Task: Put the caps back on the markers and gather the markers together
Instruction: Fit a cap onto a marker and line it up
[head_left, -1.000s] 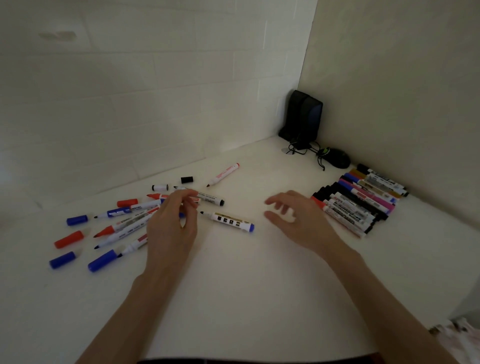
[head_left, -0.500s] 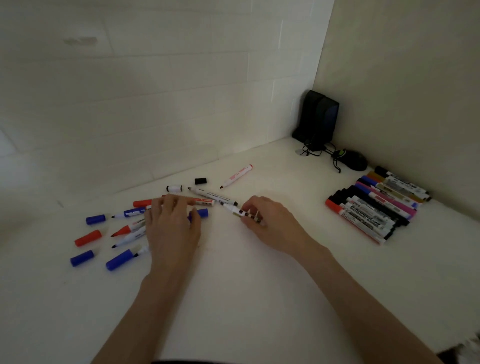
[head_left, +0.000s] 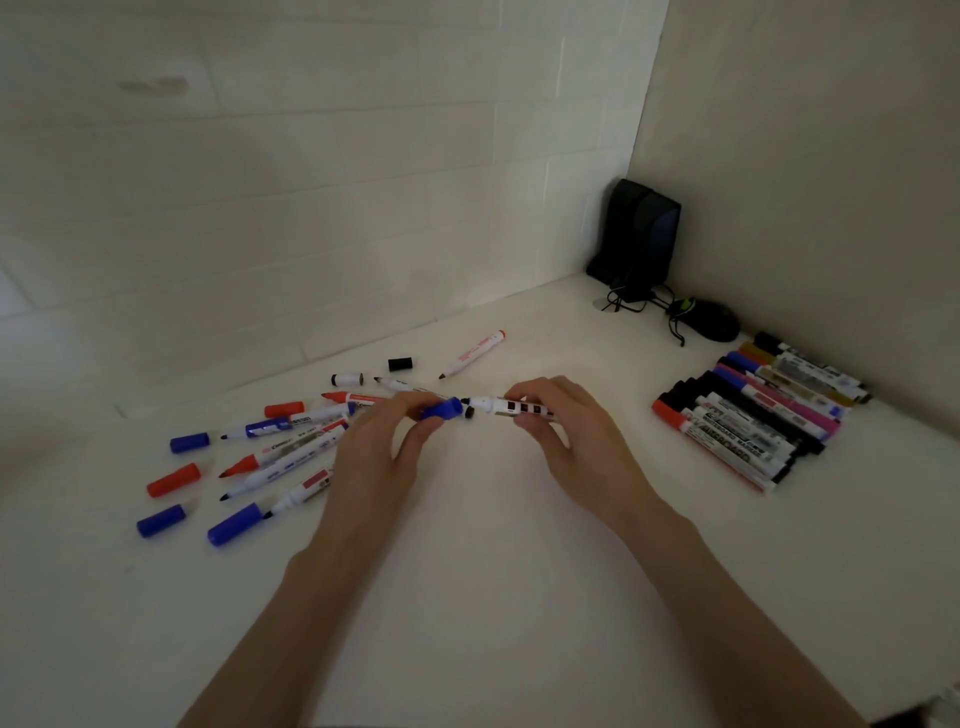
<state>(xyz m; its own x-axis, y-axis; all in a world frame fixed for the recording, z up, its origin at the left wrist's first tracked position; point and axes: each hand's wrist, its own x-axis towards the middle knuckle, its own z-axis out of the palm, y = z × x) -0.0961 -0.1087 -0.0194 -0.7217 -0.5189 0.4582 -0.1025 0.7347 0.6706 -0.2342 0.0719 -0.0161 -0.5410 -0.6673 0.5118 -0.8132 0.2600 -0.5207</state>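
The left hand (head_left: 382, 457) pinches a blue cap (head_left: 441, 409), its mouth facing the tip of the marker (head_left: 511, 406) gripped by the right hand (head_left: 566, 441), lined up for capping.

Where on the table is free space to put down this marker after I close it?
Free: the bare table between and beside the forearms, and the strip between the right hand and the capped marker row. Crowded: left of the left hand, among loose markers and caps.
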